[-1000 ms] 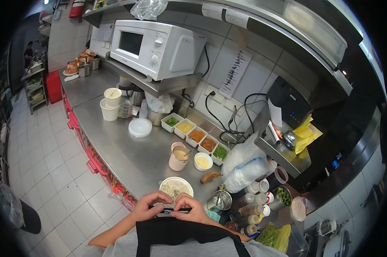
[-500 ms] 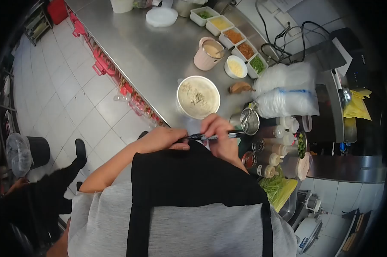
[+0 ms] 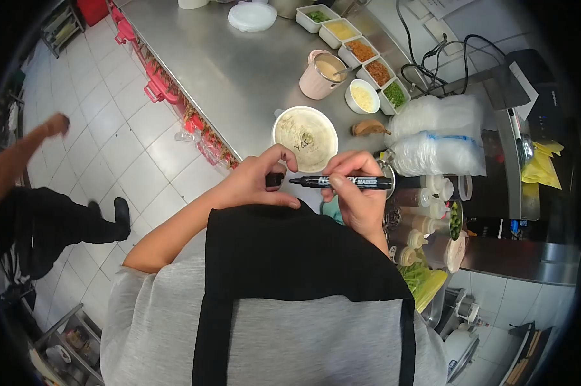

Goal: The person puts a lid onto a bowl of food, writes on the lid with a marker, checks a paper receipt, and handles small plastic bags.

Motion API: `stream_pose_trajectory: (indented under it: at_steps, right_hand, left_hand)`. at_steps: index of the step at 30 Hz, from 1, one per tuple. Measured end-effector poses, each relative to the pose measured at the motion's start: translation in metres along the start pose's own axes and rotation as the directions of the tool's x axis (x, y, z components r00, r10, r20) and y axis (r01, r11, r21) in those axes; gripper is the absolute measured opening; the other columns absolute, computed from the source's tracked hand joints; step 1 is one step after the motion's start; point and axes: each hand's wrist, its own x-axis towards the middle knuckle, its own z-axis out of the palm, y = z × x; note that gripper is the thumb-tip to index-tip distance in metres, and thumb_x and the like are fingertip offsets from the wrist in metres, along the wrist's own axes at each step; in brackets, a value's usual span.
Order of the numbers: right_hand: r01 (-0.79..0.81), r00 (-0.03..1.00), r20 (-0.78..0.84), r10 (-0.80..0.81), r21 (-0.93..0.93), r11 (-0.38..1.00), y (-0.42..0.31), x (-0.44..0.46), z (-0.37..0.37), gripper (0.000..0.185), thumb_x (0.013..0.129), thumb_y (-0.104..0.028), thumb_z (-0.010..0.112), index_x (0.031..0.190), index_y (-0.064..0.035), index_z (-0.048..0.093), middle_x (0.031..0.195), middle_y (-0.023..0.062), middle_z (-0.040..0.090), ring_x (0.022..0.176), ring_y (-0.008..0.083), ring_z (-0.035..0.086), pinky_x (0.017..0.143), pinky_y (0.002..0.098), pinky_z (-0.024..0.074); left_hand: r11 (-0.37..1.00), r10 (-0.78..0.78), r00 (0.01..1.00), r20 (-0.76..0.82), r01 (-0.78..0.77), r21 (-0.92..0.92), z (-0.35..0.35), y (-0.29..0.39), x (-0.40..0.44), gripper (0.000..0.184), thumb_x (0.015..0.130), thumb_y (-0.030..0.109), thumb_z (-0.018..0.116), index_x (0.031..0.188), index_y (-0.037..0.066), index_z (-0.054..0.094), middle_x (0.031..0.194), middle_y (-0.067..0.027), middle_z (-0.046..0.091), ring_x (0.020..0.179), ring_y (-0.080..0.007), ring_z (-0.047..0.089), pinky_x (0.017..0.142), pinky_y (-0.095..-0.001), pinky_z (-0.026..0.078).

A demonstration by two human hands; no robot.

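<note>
At counter (image 3: 229,71) edge, R hand (image 3: 356,196) grips the black marker (image 3: 351,183), tip bare, pointing at L hand (image 3: 258,179), which pinches the black cap (image 3: 274,179) just apart from it. Round tub (image 3: 305,139) w/ handwriting on top sits just beyond both hands; pink cup (image 3: 322,74) behind, nr white bowl (image 3: 362,96).

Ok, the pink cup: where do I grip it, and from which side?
I'd grip the pink cup by its wall, below the rim, from the picture's left: it stands upright, while the spoon juts out on the right, where the white bowl sits close.
</note>
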Motion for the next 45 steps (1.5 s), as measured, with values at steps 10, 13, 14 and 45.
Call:
stream_pose_trajectory:
  at_steps: [10, 13, 14, 45]
  right_hand:
    - [-0.053, 0.990, 0.130, 0.063, -0.073, 0.996, 0.020, 0.006, 0.011, 0.026, 0.072, 0.008, 0.069, 0.091, -0.0024, 0.055, 0.094, 0.0028, 0.053, 0.086, 0.0106, 0.054, 0.074, 0.0247, 0.0442]
    - [-0.104, 0.990, 0.091, 0.110, -0.067, 0.992, 0.019, 0.005, -0.005, 0.029, 0.071, 0.010, 0.068, 0.093, -0.0024, 0.052, 0.095, 0.0020, 0.050, 0.088, 0.0111, 0.053, 0.076, 0.0248, 0.0434]
    - [-0.093, 0.989, 0.102, 0.107, -0.128, 0.987, 0.020, 0.005, -0.011, 0.030, 0.071, 0.011, 0.067, 0.093, -0.0024, 0.052, 0.095, 0.0018, 0.049, 0.089, 0.0113, 0.053, 0.077, 0.0249, 0.0431]
    - [0.214, 0.966, 0.097, -0.241, -0.822, 0.528, 0.040, 0.033, -0.057, 0.038, 0.068, -0.014, 0.074, 0.103, -0.0083, 0.060, 0.112, 0.0094, 0.050, 0.104, 0.0243, 0.050, 0.085, 0.0350, 0.0432]
  left_hand:
    - [0.991, 0.083, 0.996, -0.032, -0.079, 0.104, 0.003, -0.013, -0.008, 0.043, 0.078, 0.030, 0.071, 0.105, 0.010, 0.043, 0.073, -0.0108, 0.062, 0.071, -0.0297, 0.063, 0.063, -0.0335, 0.045]
    - [0.953, 0.013, 1.000, 0.018, -0.018, 0.303, -0.006, -0.005, -0.012, 0.033, 0.081, 0.030, 0.068, 0.100, 0.009, 0.050, 0.076, -0.0106, 0.062, 0.073, -0.0300, 0.063, 0.064, -0.0341, 0.046]
    - [0.932, -0.013, 0.999, 0.048, -0.005, 0.363, -0.006, -0.003, -0.012, 0.031, 0.080, 0.030, 0.068, 0.098, 0.009, 0.052, 0.077, -0.0106, 0.062, 0.073, -0.0298, 0.063, 0.065, -0.0342, 0.046]
    - [0.464, 0.529, 0.765, -0.366, 0.101, 0.880, -0.088, -0.066, 0.069, 0.025, 0.076, 0.011, 0.064, 0.099, 0.006, 0.054, 0.103, -0.0119, 0.056, 0.098, -0.0284, 0.053, 0.079, -0.0359, 0.045]
